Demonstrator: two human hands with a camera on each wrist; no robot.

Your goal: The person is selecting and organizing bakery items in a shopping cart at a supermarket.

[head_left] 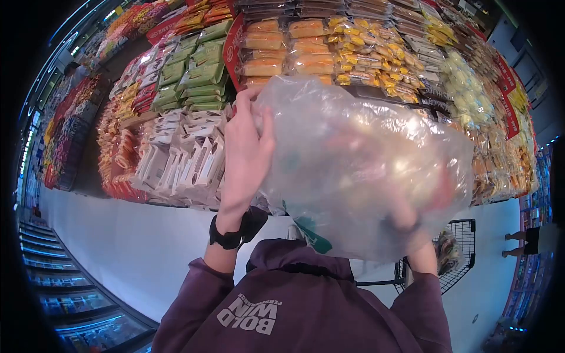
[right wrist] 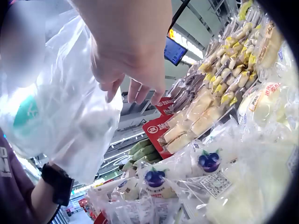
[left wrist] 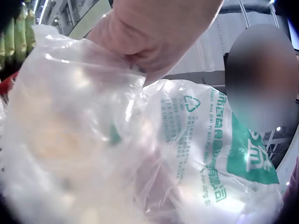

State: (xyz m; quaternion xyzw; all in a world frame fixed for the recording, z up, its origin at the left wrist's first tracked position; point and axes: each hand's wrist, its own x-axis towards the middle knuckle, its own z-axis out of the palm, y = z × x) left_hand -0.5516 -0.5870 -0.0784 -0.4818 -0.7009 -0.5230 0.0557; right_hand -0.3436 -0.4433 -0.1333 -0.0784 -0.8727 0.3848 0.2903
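A large translucent plastic bag (head_left: 353, 170) with green print hangs spread out in front of the chest. My left hand (head_left: 247, 141) grips its upper left edge, thumb toward the bag. In the left wrist view the bag (left wrist: 187, 140) shows a recycling mark and green lettering, with blurred pale shapes behind the film. My right hand (right wrist: 128, 60) is over packaged buns, its fingers (right wrist: 135, 91) hanging loosely bent with nothing visible between them. The bag's film overlaps this hand in the head view. Clear packets with a blueberry picture (right wrist: 154, 177) lie below it.
Sloping display shelves hold green packets (head_left: 200, 67), yellow packets (head_left: 368, 53) and long wrapped breads (head_left: 262, 44), split by red dividers (head_left: 233, 50). A wire shopping cart (head_left: 462, 253) with goods stands at the right. Another person's legs (head_left: 515, 244) show at the far right.
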